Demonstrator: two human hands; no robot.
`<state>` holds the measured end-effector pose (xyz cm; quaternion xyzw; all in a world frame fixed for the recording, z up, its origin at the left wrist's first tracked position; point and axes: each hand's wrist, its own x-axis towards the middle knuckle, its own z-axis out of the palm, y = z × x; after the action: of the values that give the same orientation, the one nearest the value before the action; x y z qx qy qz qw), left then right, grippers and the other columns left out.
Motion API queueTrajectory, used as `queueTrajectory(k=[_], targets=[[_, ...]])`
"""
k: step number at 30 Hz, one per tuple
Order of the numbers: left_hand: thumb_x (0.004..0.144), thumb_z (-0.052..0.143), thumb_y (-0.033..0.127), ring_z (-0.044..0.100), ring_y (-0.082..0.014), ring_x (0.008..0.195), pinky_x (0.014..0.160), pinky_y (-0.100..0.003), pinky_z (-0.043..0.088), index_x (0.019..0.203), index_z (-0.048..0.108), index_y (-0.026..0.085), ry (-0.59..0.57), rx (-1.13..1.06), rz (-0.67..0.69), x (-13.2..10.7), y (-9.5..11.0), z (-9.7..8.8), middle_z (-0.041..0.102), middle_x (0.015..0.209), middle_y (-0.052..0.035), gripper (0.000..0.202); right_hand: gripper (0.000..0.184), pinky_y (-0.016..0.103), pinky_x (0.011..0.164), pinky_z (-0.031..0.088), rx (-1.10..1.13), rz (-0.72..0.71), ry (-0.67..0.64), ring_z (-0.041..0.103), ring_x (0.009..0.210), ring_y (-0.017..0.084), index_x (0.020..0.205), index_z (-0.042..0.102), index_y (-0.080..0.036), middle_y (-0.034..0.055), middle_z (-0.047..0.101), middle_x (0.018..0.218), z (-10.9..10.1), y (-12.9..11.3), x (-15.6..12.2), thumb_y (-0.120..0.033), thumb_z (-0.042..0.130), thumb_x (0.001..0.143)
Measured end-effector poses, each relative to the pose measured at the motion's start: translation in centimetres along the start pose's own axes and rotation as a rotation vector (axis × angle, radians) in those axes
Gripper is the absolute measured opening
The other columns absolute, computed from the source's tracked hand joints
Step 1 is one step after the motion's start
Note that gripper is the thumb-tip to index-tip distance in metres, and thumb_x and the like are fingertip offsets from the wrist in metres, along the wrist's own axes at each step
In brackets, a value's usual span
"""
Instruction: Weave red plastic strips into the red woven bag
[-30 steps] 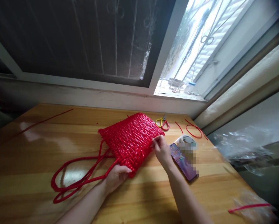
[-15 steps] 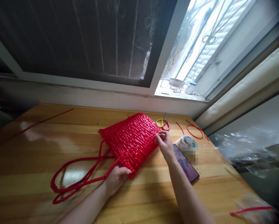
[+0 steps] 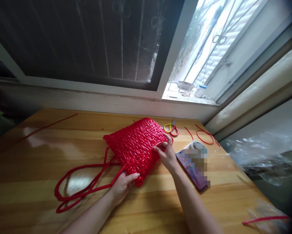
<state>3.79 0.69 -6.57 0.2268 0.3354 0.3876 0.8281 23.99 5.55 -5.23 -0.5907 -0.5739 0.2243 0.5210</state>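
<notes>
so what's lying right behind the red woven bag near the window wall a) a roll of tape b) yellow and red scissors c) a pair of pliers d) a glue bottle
b: the scissors with yellow and red handles lie on the table just beyond the far corner of the red woven bag, which the left hand and right hand both grip.

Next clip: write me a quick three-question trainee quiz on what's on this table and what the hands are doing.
1. True or false: the left hand grips the near corner of the red woven bag.
2. What lies just right of the right hand? A) scissors B) phone C) cup
3. What colours are the handles of the scissors near the window?

Key: 1 true. 2 B, the phone lies flat on the table. 3 One yellow, one red.
</notes>
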Motion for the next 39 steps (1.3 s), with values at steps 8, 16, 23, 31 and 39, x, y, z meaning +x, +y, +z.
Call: queueTrajectory(k=[8, 16, 23, 31, 39], targets=[[0.062, 0.071, 0.015, 0.055, -0.0226, 0.108, 0.096, -0.034, 0.040, 0.096, 0.064, 0.015, 0.037, 0.008, -0.039, 0.3, -0.1, 0.0, 0.065, 0.108, -0.0058, 0.035, 0.054, 0.026, 0.059, 0.044, 0.040, -0.001, 0.132, 0.050, 0.055, 0.012, 0.121, 0.031, -0.024, -0.0041, 0.059, 0.069, 1.4, -1.3, -0.2, -0.023, 0.059, 0.075], [0.061, 0.071, 0.015, 0.057, -0.0221, 0.105, 0.098, -0.034, 0.039, 0.099, 0.063, 0.015, 0.045, -0.011, -0.039, 0.3, -0.3, 0.1, 0.067, 0.103, -0.0059, 0.038, 0.053, 0.027, 0.062, 0.045, -0.041, -0.066, 0.179, 0.052, 0.058, 0.013, 0.124, 0.027, -0.022, -0.0032, 0.058, 0.071, 1.8, -1.1, -0.5, -0.022, 0.055, 0.079], [0.068, 0.068, 0.015, 0.052, -0.0214, 0.112, 0.099, -0.034, 0.038, 0.106, 0.060, 0.019, -0.016, -0.032, 0.008, -0.3, 0.1, 0.1, 0.062, 0.114, -0.0050, 0.039, 0.044, 0.033, 0.073, 0.048, -0.222, -0.250, 0.211, 0.058, 0.077, 0.016, 0.127, 0.033, -0.023, 0.0045, 0.062, 0.089, 0.5, 0.3, -1.0, -0.022, 0.046, 0.085], [0.070, 0.066, 0.012, 0.062, -0.0149, 0.091, 0.090, -0.029, 0.045, 0.097, 0.063, 0.019, 0.007, -0.059, -0.023, -0.9, 0.5, 0.1, 0.067, 0.099, -0.0016, 0.028, 0.030, 0.036, 0.076, 0.046, -0.601, -0.475, 0.229, 0.049, 0.084, 0.020, 0.109, 0.061, -0.027, 0.0067, 0.050, 0.090, -0.9, 1.2, -1.3, -0.017, 0.048, 0.083], [0.073, 0.063, 0.021, 0.065, -0.0181, 0.082, 0.078, -0.029, 0.049, 0.095, 0.065, 0.013, 0.178, 0.101, -0.132, -2.0, 3.9, -1.5, 0.070, 0.090, -0.0070, 0.024, 0.042, 0.035, 0.086, 0.042, -0.620, -0.655, 0.185, 0.048, 0.095, 0.019, 0.113, 0.058, -0.036, 0.0043, 0.053, 0.100, -0.8, -0.8, -2.6, -0.008, 0.050, 0.082]])
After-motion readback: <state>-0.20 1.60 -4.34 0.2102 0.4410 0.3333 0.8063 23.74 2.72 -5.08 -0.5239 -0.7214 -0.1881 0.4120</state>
